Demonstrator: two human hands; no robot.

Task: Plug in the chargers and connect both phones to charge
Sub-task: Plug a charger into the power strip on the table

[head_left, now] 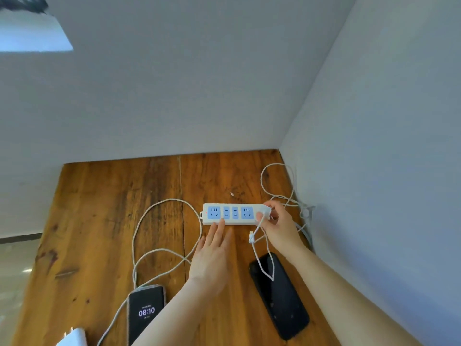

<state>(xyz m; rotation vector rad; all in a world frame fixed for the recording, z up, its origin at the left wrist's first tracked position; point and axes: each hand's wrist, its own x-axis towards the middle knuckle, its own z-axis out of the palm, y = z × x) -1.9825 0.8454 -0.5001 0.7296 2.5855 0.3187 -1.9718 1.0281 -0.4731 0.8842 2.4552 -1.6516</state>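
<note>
Nearest to us, a white charger block (74, 337) lies unplugged at the bench's (99, 221) front edge, and just beyond it the lit phone (146, 313) already has its cable (159, 203) seated at the top end, so that lead only awaits power. Across from it the dark phone (279, 295) lies screen up with nothing plugged into it, though a loop of the second cable (264, 268) drapes over its upper half. Further out, our left hand (212, 260) is flat and released, fingertips resting against the near edge of the power strip (233, 214); we judge its job is to pin the strip so it cannot slide. Our right hand (277, 226) pinches the second charger (265, 212) at the strip's right end, and we cannot tell whether its prongs are fully home. To do this well, we square the prongs to the slots, press straight down rather than at a slant, and keep the left hand bearing down until the body sits flush. The free connector (251, 237) dangles below our right hand, near the dark phone, ready to be picked up once the charger is seated. Beyond the strip, spare cable coils toward the corner of the wall (374, 121); we should avoid tugging it.
</note>
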